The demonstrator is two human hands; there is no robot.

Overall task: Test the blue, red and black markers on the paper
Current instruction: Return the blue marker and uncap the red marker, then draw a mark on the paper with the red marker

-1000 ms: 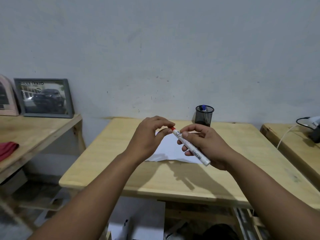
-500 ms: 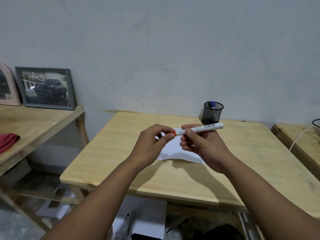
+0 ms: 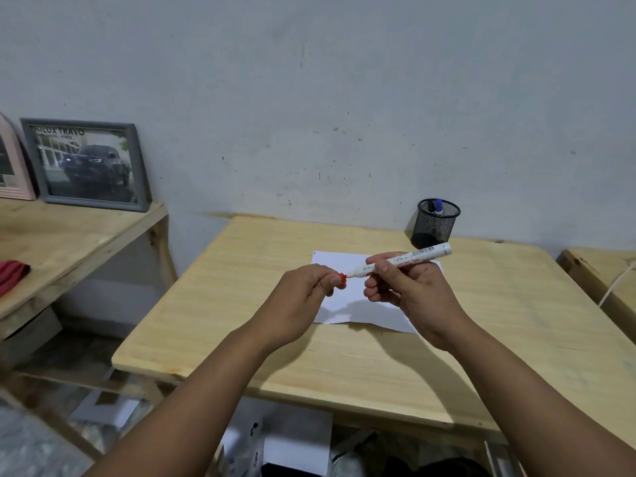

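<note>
My right hand [image 3: 409, 294] grips the white barrel of the red marker [image 3: 413, 258], held almost level above the white paper [image 3: 347, 304]. Its red tip points left. My left hand [image 3: 303, 301] pinches the red cap [image 3: 341, 280], which sits just off the tip. The paper lies flat on the wooden table [image 3: 378, 366], partly hidden by both hands. At the table's back right a black mesh pen cup [image 3: 434, 223] stands with a blue marker [image 3: 438, 205] poking out; the dark end of another marker shows beside it.
A lower wooden bench [image 3: 69, 242] on the left carries a framed car picture [image 3: 87, 163] and a red cloth [image 3: 12, 273]. Another wooden surface with a white cable [image 3: 616, 284] is at the right edge. White boxes lie under the table.
The marker swung from pointing down-right to nearly level. My left hand has pulled the red cap off the tip, leaving a small gap. The view tilted downward.
</note>
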